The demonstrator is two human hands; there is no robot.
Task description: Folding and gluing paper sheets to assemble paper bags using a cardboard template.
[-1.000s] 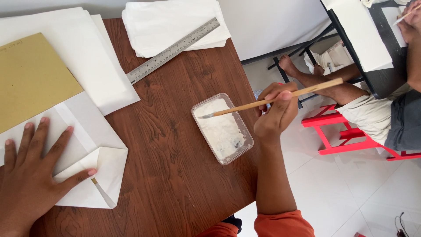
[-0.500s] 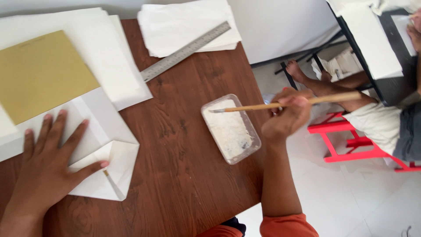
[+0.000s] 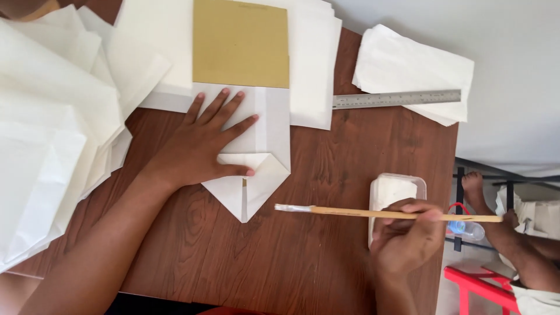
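My left hand point(image 3: 205, 143) lies flat, fingers spread, on a folded white paper piece point(image 3: 256, 175) with a pointed lower flap on the brown wooden table point(image 3: 326, 251). A tan cardboard sheet point(image 3: 241, 42) rests on the paper's upper part. My right hand point(image 3: 405, 239) grips a long wooden brush point(image 3: 373, 213), held level, its white paste-covered tip pointing left just right of the flap's point. Under that hand sits a clear plastic tub of white paste point(image 3: 395, 192).
Stacks of white paper point(image 3: 52, 116) cover the table's left and top. A metal ruler point(image 3: 396, 99) lies across another paper pile point(image 3: 408, 70) at the upper right. Beyond the table's right edge are another person's foot point(image 3: 473, 185) and a red stool point(image 3: 475, 289).
The view has swung left, so the folded paper now sits mid-frame. My right hand lifted the brush out of the tub and carried its tip left toward the paper's flap. Left hand stays pressed down.
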